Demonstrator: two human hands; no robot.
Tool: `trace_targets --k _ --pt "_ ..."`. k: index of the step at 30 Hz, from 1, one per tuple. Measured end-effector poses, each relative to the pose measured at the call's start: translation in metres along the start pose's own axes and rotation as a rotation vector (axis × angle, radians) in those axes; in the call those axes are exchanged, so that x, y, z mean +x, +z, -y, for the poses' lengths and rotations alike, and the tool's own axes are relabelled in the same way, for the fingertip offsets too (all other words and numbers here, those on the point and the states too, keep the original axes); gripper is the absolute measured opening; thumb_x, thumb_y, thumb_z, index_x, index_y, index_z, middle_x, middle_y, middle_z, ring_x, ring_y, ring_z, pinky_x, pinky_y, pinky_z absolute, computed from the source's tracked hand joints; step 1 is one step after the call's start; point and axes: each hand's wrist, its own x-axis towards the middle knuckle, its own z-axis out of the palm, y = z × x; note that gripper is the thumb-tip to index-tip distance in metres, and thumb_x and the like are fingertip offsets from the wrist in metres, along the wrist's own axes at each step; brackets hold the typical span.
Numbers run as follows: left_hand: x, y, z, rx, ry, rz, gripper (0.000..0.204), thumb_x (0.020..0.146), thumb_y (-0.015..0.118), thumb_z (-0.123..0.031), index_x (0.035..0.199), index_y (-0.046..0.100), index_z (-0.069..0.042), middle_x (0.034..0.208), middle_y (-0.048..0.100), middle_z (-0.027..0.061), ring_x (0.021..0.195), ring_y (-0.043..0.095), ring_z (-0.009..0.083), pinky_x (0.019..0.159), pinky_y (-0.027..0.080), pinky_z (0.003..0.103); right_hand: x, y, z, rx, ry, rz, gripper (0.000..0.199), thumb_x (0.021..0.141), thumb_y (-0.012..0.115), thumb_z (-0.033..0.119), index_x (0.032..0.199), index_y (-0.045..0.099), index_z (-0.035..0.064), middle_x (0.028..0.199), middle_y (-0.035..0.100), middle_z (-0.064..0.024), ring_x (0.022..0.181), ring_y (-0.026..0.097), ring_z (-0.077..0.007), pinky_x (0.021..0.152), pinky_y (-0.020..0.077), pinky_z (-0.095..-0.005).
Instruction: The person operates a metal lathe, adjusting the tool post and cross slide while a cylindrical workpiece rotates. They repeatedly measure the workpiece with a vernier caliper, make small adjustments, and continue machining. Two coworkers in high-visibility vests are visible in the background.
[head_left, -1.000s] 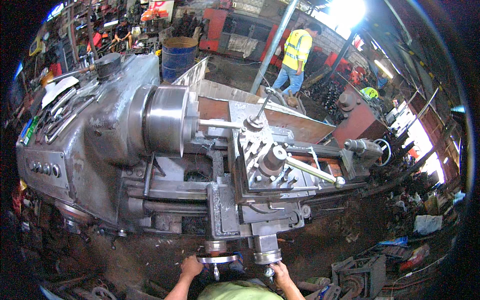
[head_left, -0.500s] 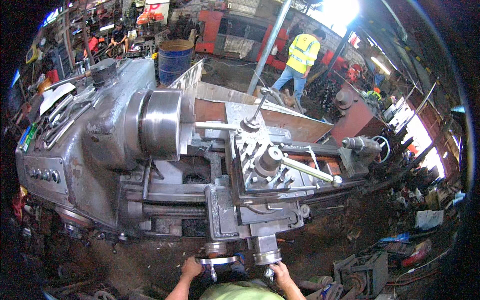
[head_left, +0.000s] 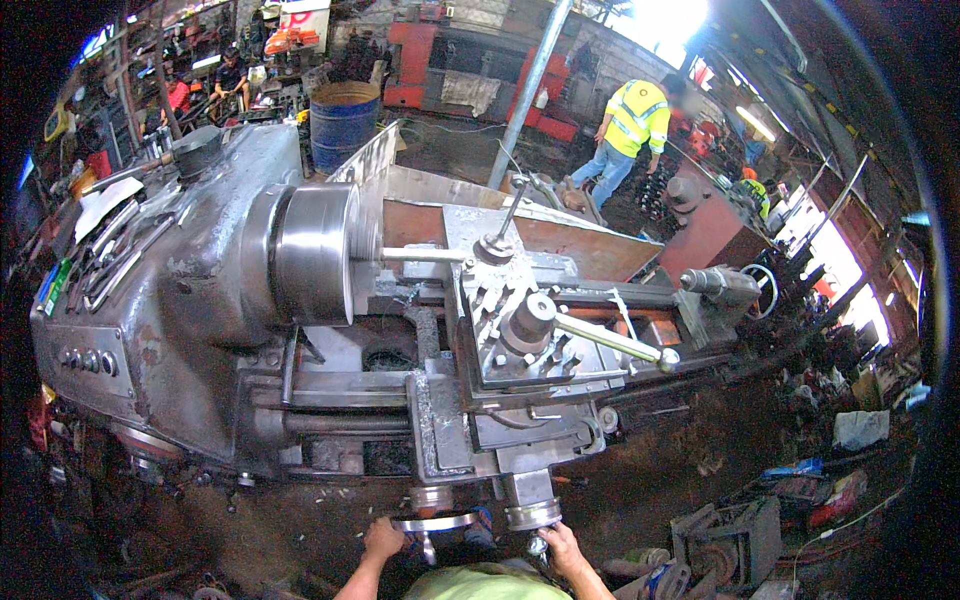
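Down at the near edge of the big grey lathe [head_left: 200, 310], both hands are on its controls: the left hand [head_left: 382, 540] is curled around the rim of the large handwheel [head_left: 432, 523], and the right hand [head_left: 560, 548] is closed on the small crank handle [head_left: 537, 545] under the round dial [head_left: 530, 515] just to the right. Judging by this, the step in hand is setting the tool slide: the tool block [head_left: 525, 330] sits mid-bed, right of the shiny chuck [head_left: 315, 255], with a thin steel rod [head_left: 420, 255] sticking out from the chuck toward it. A next move would call for slow, even turns of both controls while watching the gap between tool and rod. Compared with a second ago, the hands grip the same two controls and the slide looks unmoved; only the view has tipped slightly, and the person in the yellow vest [head_left: 632, 125] at the far side has stepped a little rightward.
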Motion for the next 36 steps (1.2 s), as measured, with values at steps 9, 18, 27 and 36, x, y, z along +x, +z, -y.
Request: trace_targets --k 9,18,27,36 --pt "0.017 0.019 0.015 -0.021 0.026 -0.099 0.040 0.089 0.051 -0.028 0.117 0.061 -0.002 0.120 0.060 0.0267 0.117 0.056 0.0421 0.099 0.045 0.051 -0.009 0.014 0.026 0.180 0.055 -0.007 0.049 0.085 0.061 0.026 0.126 0.054 -0.0010 0.107 0.062 -0.0036 0.094 0.053 -0.0135 0.086 0.0409 -0.0302" --pt "0.034 0.031 0.031 -0.061 0.030 -0.055 0.042 0.085 0.054 -0.029 0.118 0.061 -0.004 0.121 0.060 0.0266 0.116 0.057 0.0421 0.100 0.045 0.049 -0.008 0.009 0.028 0.029 0.011 0.023 0.049 0.086 0.060 0.027 0.125 0.055 -0.0009 0.110 0.061 -0.0036 0.098 0.051 -0.0134 0.089 0.0404 -0.0313" --pt "0.032 0.027 0.029 -0.059 0.024 -0.033 0.045 0.083 0.054 -0.028 0.120 0.060 -0.003 0.119 0.061 0.0271 0.114 0.058 0.0425 0.098 0.046 0.049 0.001 -0.002 0.005 -0.079 -0.017 0.036 0.048 0.086 0.061 0.026 0.126 0.054 -0.0005 0.111 0.061 -0.0030 0.097 0.052 -0.0127 0.089 0.0406 -0.0298" --pt "0.047 0.039 0.042 -0.086 0.041 -0.033 0.047 0.082 0.054 -0.026 0.125 0.059 -0.005 0.127 0.057 0.0276 0.121 0.054 0.0396 0.103 0.043 0.046 0.000 0.001 0.001 0.187 0.039 0.061 0.050 0.085 0.063 0.024 0.128 0.052 0.0005 0.113 0.061 -0.0033 0.101 0.052 -0.0133 0.092 0.0396 -0.0311"
